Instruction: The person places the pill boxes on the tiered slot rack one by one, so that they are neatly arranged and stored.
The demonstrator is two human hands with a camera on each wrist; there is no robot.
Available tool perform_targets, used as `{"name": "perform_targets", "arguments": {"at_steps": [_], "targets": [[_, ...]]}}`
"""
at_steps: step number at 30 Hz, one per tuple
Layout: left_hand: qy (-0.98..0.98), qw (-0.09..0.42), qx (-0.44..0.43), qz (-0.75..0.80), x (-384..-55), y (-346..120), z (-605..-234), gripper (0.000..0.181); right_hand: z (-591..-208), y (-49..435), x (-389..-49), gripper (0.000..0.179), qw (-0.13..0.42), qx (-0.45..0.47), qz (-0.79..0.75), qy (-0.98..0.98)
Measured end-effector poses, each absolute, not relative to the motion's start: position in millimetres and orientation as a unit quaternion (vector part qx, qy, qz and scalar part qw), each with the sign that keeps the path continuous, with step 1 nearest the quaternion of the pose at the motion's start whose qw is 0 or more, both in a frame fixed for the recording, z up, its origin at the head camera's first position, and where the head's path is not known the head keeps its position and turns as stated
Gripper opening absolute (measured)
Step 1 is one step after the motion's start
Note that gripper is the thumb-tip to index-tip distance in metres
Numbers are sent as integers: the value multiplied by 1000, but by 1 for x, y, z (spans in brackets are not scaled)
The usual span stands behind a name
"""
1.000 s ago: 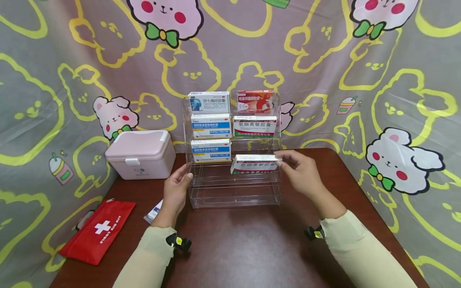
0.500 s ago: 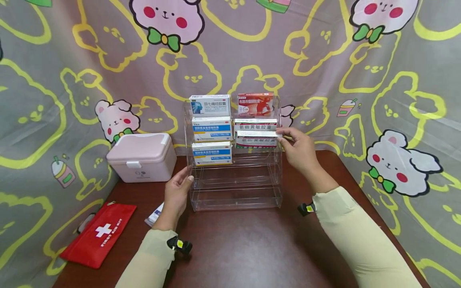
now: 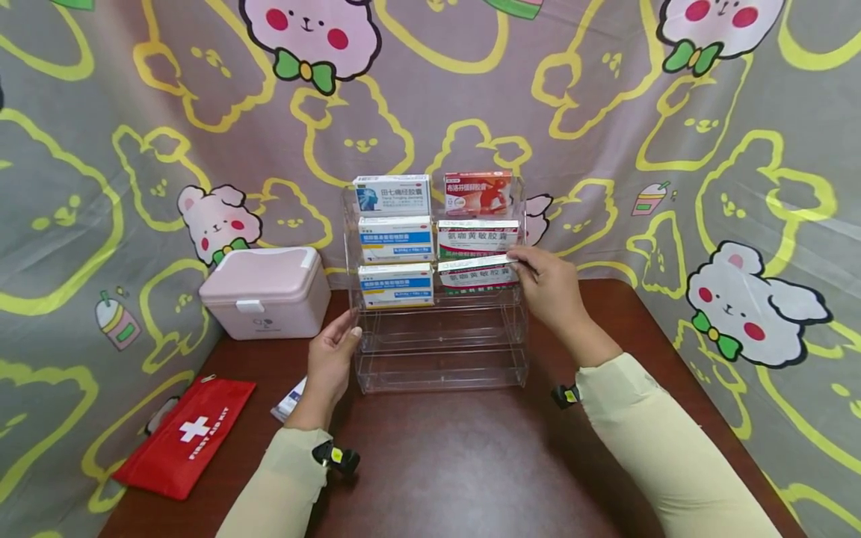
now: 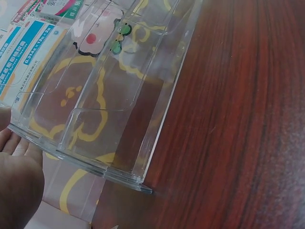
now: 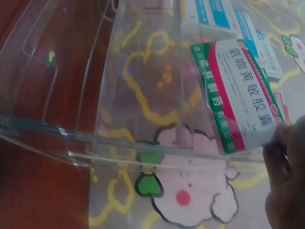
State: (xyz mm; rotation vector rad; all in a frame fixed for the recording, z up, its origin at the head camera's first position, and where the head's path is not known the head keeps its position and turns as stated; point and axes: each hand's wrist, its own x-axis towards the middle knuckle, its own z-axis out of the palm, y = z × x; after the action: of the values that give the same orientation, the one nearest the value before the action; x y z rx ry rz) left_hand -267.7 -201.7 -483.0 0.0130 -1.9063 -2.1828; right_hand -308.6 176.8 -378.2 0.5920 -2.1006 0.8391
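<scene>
A clear acrylic tiered rack (image 3: pixel 440 375) stands upright on the table. My left hand (image 3: pixel 329 368) grips its left side, with the thumb in front and the fingers behind the panel in the left wrist view. My right hand (image 3: pixel 553 290) pinches the right end of a white, red and green medicine box (image 5: pixel 240 98). That box sits slightly tilted at the third tier on the right. Just above it is a matching medicine box (image 3: pixel 477 237). Two blue-and-white boxes, the upper box (image 3: pixel 395 240) and the lower box (image 3: pixel 397 287), fill the left column's second and third tiers.
A white-blue box (image 3: pixel 392 197) and a red box (image 3: pixel 477 196) occupy the top tier. A pink lidded case (image 3: pixel 265 295) stands at the back left. Nearer lie a red first aid pouch (image 3: pixel 188 437) and a small package (image 3: pixel 289 400), partly behind the left wrist.
The right hand first raised the box from the lower tiers to overlap the matching box, then lowered it to the third tier. The left hand keeps its hold on the rack.
</scene>
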Motion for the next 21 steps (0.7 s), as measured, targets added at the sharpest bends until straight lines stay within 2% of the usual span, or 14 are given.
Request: {"name": "perform_targets", "arguments": {"at_steps": [21], "targets": [[-649, 121, 1, -751, -263, -201, -482, 51, -383, 177, -303, 20, 373, 302, 178, -859]]}}
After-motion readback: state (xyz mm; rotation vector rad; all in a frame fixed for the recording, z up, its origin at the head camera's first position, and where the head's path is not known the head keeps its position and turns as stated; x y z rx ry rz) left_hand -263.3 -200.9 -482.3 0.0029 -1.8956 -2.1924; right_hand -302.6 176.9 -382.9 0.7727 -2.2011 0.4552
